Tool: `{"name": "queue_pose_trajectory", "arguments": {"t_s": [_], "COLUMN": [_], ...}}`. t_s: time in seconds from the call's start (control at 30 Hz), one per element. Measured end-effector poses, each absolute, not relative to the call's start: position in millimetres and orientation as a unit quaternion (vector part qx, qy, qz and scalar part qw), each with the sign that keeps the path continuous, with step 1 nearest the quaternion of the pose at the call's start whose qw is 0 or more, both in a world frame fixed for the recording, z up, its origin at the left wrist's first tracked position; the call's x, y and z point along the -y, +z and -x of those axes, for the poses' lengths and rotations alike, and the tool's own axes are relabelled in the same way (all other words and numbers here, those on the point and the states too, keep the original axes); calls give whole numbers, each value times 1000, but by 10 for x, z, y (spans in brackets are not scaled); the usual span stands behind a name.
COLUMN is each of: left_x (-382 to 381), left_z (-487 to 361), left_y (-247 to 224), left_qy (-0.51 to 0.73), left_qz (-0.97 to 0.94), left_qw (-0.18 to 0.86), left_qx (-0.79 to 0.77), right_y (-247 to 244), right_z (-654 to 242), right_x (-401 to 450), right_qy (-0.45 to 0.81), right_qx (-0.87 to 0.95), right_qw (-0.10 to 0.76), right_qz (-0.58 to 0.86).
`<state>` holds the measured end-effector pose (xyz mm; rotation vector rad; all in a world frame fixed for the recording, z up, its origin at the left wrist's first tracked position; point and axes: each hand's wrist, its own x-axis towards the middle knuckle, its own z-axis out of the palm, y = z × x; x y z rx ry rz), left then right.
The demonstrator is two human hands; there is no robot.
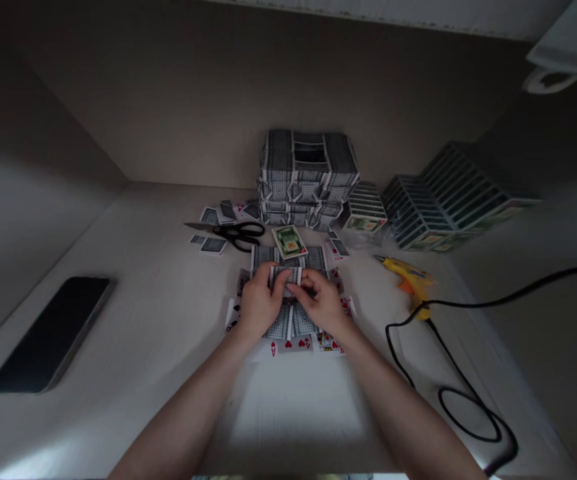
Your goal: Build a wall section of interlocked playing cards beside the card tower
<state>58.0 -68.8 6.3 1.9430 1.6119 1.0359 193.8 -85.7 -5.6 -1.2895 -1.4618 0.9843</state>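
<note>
Between my two hands is a patterned-back playing card (292,275), pinched at its sides. My left hand (258,300) has its thumb and fingers closed on the card's left part. At its right part, the thumb and fingers of my right hand (321,301) are closed too. Beneath them lie several playing cards (304,321), some back up. Face-up cards (293,345) with red hearts show along the near edge. Just beyond my hands rests a green card box (290,241). Whether the held card is joined to those below is hidden.
Behind stands a boxy structure of cards (308,160). Black scissors (238,231) lie among loose cards to the left. A yellow glue gun (411,280) with a looping black cable (473,400) is on the right, near stacked card boxes (448,200). A phone (51,333) lies far left.
</note>
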Motion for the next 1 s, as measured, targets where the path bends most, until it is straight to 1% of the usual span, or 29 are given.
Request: {"name": "queue_pose_trajectory", "arguments": {"t_s": [0.17,0.33,0.43,0.57,0.63,0.73,0.83,1.0], "left_x": [688,693,697,696,691,683,684,709], "left_z": [-584,-581,-581,-583,-585,-591,-595,-588], "left_y": [57,79,96,117,124,126,120,111], "left_qy": [371,377,386,384,375,360,349,323], "left_qz": [-696,-690,-677,-677,-686,-702,-718,-738], "left_qw": [196,210,231,247,241,218,202,163], "left_qx": [-583,-582,-582,-578,-575,-574,-568,-570], "right_y": [-46,-6,-18,-49,-51,-43,-44,-51], "right_z": [-1931,-1927,-1917,-1903,-1900,-1899,-1903,-1923], "right_x": [863,879,874,851,843,841,843,830], "right_qy": [396,398,412,448,480,506,486,396], "right_qx": [600,600,579,512,475,453,457,506], "right_qw": [455,444,462,511,532,542,543,539], "right_qz": [526,533,531,526,511,495,509,544]}}
